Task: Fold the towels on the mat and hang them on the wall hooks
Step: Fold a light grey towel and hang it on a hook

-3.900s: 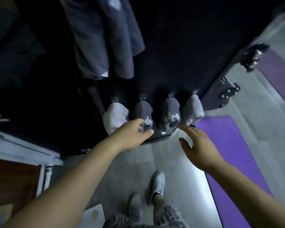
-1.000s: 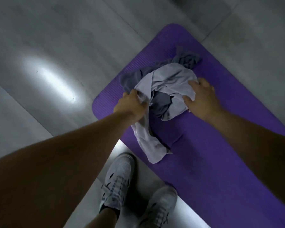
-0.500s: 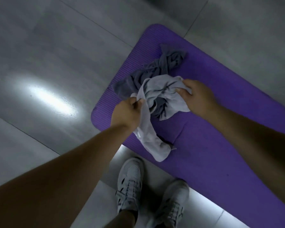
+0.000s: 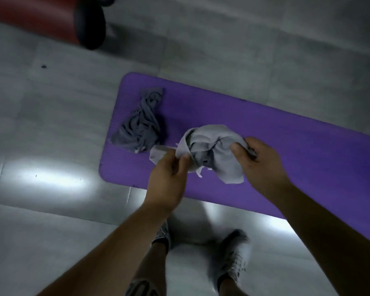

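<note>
Both hands (image 4: 214,165) pinch crumpled light grey towel (image 4: 214,146).

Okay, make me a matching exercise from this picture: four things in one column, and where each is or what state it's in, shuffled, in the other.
Column one
1. light grey towel
2. dark grey towel
3. mat
4. shoes

Column two
A. lies crumpled on the mat, untouched
B. spread flat on the grey floor
C. gripped by the left hand and the right hand
D. on the person's feet, beside the mat

Pairs: 1-C, 2-A, 3-B, 4-D
</note>
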